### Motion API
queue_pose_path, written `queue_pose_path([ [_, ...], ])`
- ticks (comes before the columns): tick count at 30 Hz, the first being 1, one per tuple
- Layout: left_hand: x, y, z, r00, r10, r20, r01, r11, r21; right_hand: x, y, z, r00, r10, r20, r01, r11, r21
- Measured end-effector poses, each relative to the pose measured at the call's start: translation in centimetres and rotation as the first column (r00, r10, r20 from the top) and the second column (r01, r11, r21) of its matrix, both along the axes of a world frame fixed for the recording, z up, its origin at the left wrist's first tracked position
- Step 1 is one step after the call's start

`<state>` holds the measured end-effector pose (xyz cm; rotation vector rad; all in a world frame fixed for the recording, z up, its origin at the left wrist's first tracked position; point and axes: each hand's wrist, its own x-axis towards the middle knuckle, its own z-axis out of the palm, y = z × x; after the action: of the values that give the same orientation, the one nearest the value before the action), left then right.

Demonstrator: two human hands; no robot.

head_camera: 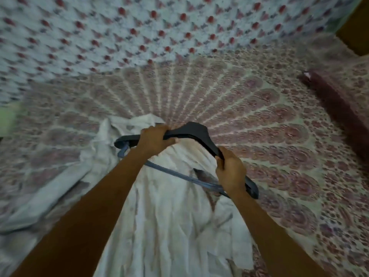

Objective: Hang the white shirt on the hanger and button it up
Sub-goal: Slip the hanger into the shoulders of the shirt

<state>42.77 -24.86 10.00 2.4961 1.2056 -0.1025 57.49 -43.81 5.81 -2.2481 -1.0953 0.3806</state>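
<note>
A crumpled white shirt [165, 216] lies spread on the patterned bedspread [269, 120], its collar end away from me and one sleeve stretched out to the left. Above it I hold a dark blue plastic hanger [196, 132] level with the collar. My left hand [154, 139] grips the hanger's top near the middle. My right hand [231, 170] grips its right shoulder arm. The hanger's left tip pokes out past my left wrist, and its thin lower bar runs across the shirt. The hook is not visible.
The bed fills the view, with a red-dotted white sheet [119, 33] at the far side. A dark maroon bolster [339, 108] lies along the right edge. Something brown and wooden [357, 25] shows in the top right corner.
</note>
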Motion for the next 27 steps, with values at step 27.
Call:
queue_pose_path([
  [27,-25.1,26.9,-1.6,0.919,0.339,0.202,-0.387,0.877,0.284,-17.2,21.9,-8.6,0.969,-0.074,-0.236,-0.022,0.926,-0.377],
])
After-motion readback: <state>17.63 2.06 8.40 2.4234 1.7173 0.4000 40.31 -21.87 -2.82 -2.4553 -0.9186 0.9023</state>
